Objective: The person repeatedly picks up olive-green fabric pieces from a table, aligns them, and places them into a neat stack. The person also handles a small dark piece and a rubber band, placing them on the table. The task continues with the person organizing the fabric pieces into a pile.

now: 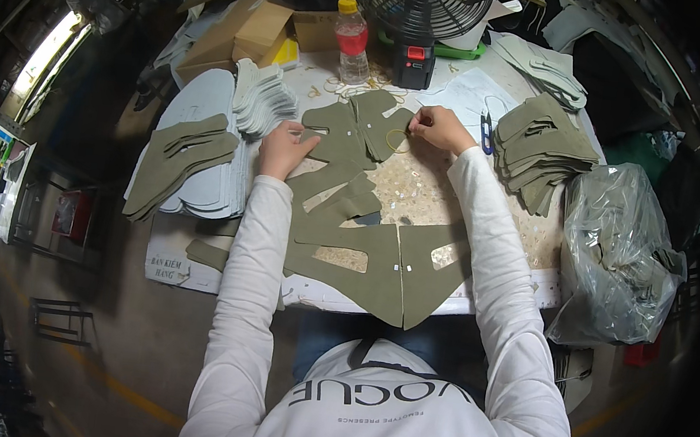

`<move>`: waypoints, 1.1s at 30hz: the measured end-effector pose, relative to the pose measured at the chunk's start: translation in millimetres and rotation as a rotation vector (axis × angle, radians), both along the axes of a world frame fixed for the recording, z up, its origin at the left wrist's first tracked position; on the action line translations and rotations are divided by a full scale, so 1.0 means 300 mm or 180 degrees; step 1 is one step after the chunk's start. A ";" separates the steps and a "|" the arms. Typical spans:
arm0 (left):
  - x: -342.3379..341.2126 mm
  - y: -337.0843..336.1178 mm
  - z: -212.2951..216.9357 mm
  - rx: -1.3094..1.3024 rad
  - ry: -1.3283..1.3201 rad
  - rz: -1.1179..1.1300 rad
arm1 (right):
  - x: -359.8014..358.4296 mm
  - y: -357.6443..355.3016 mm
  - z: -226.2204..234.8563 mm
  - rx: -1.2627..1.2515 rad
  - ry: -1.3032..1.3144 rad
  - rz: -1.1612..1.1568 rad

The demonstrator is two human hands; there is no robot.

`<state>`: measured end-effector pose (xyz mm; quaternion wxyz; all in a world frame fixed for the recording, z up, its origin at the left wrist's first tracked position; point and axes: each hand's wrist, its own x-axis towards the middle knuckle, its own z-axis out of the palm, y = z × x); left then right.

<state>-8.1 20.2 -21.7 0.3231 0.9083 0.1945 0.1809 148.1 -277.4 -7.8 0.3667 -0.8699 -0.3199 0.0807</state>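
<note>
Several olive-green cut fabric pieces (pixel 335 140) lie at the middle of the table, some overlapping. At their left edge is my left hand (pixel 285 151), thumb and fingers apart, the thumb resting on the fabric's edge. My right hand (pixel 444 130) is at their upper right, thumb and fingertips pinched together. A thin yellow rubber band (pixel 395 141) reaches from those fingertips and lies in a loop over the olive fabric. Closer to me, larger olive pieces with cut-out openings (pixel 358 259) spread to the table's front edge, side by side with a narrow gap.
Left are stacked pale grey pieces (pixel 205 192) with olive ones (pixel 187 153) on top. Right stand an olive stack (pixel 543 142), blue thread snips (pixel 487 133) and a clear plastic bag (pixel 621 252). Behind are a bottle (pixel 353 53), a black fan (pixel 420 0) and cardboard boxes (pixel 238 30).
</note>
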 end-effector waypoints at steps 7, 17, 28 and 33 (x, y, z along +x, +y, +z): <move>0.037 0.033 -0.054 -0.1194 0.0195 -0.0602 | -0.054 0.028 0.041 -0.0524 -0.0322 0.0331; -0.010 -0.160 0.068 -0.2782 -0.0912 -0.0939 | 0.008 -0.088 0.147 0.0698 -0.0019 -0.1272; -0.012 -0.062 0.107 -0.3731 -0.1756 -0.1049 | -0.073 0.056 -0.043 0.0184 -0.1697 -0.1099; 0.003 -0.055 0.090 -0.4024 -0.2016 -0.1017 | -0.091 0.102 -0.032 0.1527 -0.0021 -0.1189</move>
